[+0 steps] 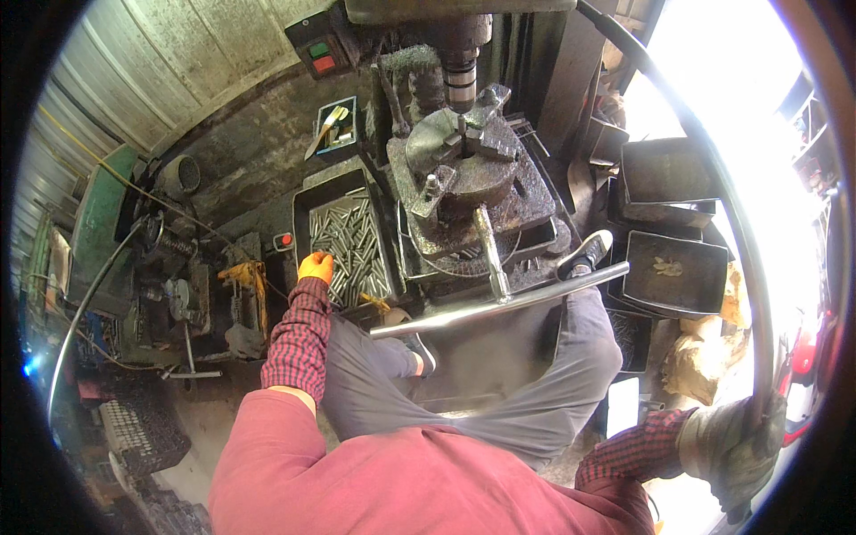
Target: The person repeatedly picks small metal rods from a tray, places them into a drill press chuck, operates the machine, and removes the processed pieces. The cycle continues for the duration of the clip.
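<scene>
Ribbed pale metal wall (192, 62) rises beyond our grimy, dark metal drill press (419, 31).

Our orange-gloved left hand (316, 267) is at the left side of a dark rectangular metal tray (323, 196), its fingers curled in; we cannot tell whether they hold anything. Short, silvery, rod-shaped metal pins (349, 236) lie heaped in that tray, left of a round, greasy steel chuck (437, 143) beneath the drill spindle (460, 80). Our grey-gloved right hand (731, 450), well apart to the right, is closed around the lower end of a long, curved steel lever (756, 267) that reaches up to the machine. From the chuck's near side, a shiny T-shaped steel handle (499, 303) extends toward us. Dark rectangular bins (669, 174) sit farther right.
</scene>
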A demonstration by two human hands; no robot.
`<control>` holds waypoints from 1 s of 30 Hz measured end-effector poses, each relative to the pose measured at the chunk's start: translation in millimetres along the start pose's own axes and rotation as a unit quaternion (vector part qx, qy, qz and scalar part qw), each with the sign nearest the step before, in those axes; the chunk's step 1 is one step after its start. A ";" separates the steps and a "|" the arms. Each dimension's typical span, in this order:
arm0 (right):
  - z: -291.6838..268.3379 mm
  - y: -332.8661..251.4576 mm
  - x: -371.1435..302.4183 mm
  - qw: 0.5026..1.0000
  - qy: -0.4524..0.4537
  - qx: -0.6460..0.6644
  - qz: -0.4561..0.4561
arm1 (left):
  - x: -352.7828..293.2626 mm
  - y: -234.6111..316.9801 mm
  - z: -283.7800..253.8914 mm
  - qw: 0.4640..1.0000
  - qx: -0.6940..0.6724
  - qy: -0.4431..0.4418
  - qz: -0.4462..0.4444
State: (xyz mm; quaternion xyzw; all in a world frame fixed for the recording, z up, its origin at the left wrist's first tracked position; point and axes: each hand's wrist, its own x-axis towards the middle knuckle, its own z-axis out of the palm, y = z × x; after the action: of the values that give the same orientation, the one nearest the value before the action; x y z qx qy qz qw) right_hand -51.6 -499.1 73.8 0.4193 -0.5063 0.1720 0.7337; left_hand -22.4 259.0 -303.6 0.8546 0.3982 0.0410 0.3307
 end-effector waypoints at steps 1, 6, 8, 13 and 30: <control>-3.3 1.2 -1.0 1.000 0.005 0.001 0.007 | -0.7 1.3 -1.1 1.000 0.003 0.000 0.006; -26.1 12.3 -0.4 0.999 0.027 0.017 0.024 | -4.4 9.1 -2.8 1.000 0.030 -0.001 0.002; -33.1 15.3 -0.2 0.999 0.036 0.022 0.027 | -6.0 12.5 -0.3 1.000 0.000 0.002 0.010; -48.8 23.6 0.7 0.997 0.060 0.031 0.046 | -5.8 20.4 4.6 1.000 -0.005 -0.006 0.029; -94.6 46.3 9.5 0.796 0.039 -0.517 -0.314 | -4.9 31.7 19.4 0.996 -0.071 -0.016 0.054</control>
State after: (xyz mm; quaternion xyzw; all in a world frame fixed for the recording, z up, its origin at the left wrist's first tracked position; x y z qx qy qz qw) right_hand -22.2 -398.8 89.8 0.1066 -0.3316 -0.3383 0.8742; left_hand 1.5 230.5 -298.8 0.8496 0.3423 0.0737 0.3945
